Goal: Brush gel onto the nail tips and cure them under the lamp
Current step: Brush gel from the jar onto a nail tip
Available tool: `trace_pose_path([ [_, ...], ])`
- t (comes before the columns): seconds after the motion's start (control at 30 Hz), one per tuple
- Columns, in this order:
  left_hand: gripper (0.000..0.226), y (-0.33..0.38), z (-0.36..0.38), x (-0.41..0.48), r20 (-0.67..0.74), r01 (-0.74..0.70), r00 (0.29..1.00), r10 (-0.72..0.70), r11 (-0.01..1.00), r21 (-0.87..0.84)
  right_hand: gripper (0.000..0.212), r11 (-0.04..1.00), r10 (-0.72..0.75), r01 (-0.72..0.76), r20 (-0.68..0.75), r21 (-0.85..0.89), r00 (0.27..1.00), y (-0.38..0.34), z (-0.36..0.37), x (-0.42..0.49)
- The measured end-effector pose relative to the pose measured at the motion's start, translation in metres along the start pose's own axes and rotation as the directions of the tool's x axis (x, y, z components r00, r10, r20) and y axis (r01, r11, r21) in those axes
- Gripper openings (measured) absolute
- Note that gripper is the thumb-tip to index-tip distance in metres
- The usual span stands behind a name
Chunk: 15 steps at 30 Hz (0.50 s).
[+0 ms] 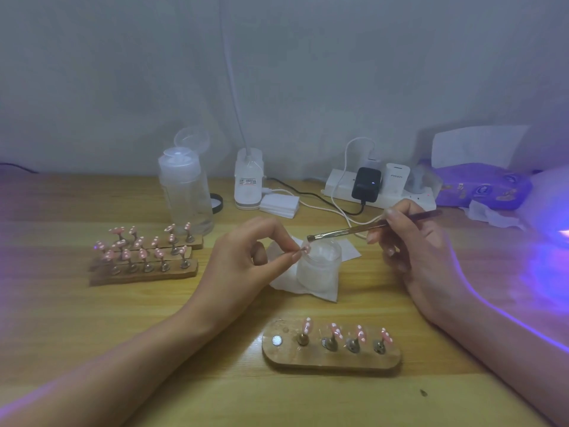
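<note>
My left hand (246, 257) pinches a small pink nail tip (304, 249) on its stand between thumb and forefinger, just over the frosted gel jar (320, 266). My right hand (412, 241) holds a thin brush (363, 230), and its bristles hover at the jar's rim beside the tip. Near the front edge lies a wooden holder (331, 355) with several pink dotted tips on metal stands and one bare magnet spot at its left. The curing lamp (551, 229) glows violet at the far right, partly cut off.
Three more wooden holders (144, 257) full of pink tips lie at the left. Behind stand a clear pump bottle (184, 192), a white lamp base (248, 183), a power strip (378, 189) with plugs and cables, and a purple tissue pack (483, 186). A white wipe (308, 291) lies under the jar.
</note>
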State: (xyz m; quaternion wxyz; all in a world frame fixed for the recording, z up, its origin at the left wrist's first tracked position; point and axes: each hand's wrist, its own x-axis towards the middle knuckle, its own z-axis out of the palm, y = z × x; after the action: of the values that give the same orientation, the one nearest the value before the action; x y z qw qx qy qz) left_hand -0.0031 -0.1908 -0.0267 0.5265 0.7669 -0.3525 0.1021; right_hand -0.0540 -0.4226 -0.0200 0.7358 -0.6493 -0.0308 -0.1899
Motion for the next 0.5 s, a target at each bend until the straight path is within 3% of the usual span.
trace_pose_path([
  [0.5,0.016,0.0022,0.0001,-0.0004,-0.004,0.025,1.000,-0.025,0.999,-0.021,0.021,1.000,0.017,-0.018,-0.030,-0.005,0.999,0.0011,0.0001,0.0006],
])
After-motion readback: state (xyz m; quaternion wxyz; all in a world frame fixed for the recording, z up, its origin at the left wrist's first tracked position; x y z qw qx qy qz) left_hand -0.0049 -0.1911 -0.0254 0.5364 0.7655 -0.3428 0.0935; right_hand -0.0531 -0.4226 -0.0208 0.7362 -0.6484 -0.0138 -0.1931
